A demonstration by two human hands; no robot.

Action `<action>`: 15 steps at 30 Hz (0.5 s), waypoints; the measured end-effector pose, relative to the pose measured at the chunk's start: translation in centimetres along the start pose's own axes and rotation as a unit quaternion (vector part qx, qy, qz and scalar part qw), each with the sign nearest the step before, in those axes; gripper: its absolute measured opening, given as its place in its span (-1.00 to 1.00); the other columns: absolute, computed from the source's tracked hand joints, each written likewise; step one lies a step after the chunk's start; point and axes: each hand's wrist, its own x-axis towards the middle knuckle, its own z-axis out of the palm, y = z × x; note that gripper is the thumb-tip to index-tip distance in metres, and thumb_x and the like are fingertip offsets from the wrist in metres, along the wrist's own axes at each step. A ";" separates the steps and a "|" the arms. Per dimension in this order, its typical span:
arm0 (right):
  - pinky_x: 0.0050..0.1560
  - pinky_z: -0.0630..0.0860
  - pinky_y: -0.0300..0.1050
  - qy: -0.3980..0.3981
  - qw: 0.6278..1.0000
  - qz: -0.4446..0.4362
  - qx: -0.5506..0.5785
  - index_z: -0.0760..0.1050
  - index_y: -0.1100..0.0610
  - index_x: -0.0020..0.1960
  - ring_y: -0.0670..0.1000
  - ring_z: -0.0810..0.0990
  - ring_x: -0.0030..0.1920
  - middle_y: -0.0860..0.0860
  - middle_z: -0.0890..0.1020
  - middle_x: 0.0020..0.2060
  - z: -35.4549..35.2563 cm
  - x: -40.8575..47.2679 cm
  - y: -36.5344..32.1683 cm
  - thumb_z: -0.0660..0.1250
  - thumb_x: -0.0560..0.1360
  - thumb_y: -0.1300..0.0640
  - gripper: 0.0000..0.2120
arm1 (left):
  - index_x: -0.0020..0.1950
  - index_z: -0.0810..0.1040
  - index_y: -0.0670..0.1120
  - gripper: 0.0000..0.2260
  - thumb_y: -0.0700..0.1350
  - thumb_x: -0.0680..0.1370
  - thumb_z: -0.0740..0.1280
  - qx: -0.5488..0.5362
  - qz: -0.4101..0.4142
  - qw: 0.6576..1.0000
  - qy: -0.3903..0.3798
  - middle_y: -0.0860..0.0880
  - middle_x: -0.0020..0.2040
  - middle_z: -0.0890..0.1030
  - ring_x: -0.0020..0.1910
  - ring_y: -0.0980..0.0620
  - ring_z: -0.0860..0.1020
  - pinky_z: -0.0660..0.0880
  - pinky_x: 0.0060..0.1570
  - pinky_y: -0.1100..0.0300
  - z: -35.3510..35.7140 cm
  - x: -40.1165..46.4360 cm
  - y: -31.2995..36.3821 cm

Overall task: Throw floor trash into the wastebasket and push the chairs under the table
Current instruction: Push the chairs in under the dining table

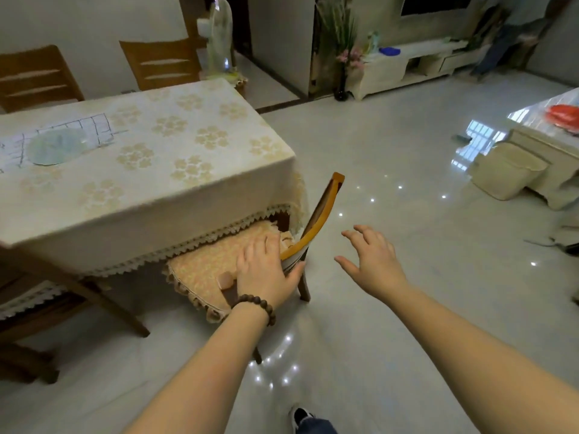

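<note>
A wooden chair (322, 211) with an orange fringed seat cushion (203, 267) stands at the table's near side, its seat partly under the hanging cloth. My left hand (264, 270), a bead bracelet on the wrist, grips the lower end of the chair's curved backrest, thumb on the outer side. My right hand (372, 261) hovers open in the air just right of the backrest, fingers spread, touching nothing. The table (150, 183) is covered by a cream flowered tablecloth. A beige wastebasket (507, 170) stands on the floor at the right.
Two more wooden chairs (163, 64) stand at the table's far side against the wall, and another chair (34, 311) is tucked at the left. A glass plate (56, 147) lies on the table. A cabinet (551, 158) rises behind the wastebasket. Glossy tiled floor stretches to the right.
</note>
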 end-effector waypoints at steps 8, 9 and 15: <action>0.42 0.12 0.13 -0.066 0.982 -0.170 -0.057 0.21 -0.07 0.41 0.09 0.16 0.44 0.02 0.28 0.43 1.1 10.8 2.4 0.35 0.30 -0.35 -0.22 | 0.46 0.13 0.07 -0.07 0.57 0.23 0.09 0.115 -0.106 0.981 -0.112 -0.03 0.38 0.34 0.35 -0.10 0.27 0.16 0.34 -0.15 2.5 4.8 -0.1; 0.43 0.07 0.14 -0.081 0.977 -0.189 -0.063 0.19 -0.08 0.42 0.09 0.13 0.46 0.00 0.26 0.45 1.5 11.9 2.6 0.36 0.28 -0.36 -0.18 | 0.46 0.12 0.07 -0.09 0.56 0.25 0.12 0.119 -0.115 0.977 -0.137 -0.03 0.37 0.35 0.33 -0.09 0.29 0.21 0.30 -0.13 2.8 5.0 -0.3; 0.41 -0.18 0.13 -0.144 0.914 -0.350 -0.143 0.15 -0.11 0.44 0.07 0.08 0.49 -0.02 0.25 0.46 3.4 19.3 4.2 0.39 0.24 -0.36 -0.12 | 0.23 0.36 0.03 -0.61 0.18 0.48 0.27 0.144 -0.182 0.948 -0.215 -0.01 0.01 0.56 -0.04 -0.05 0.53 0.42 -0.14 0.06 3.9 5.1 0.3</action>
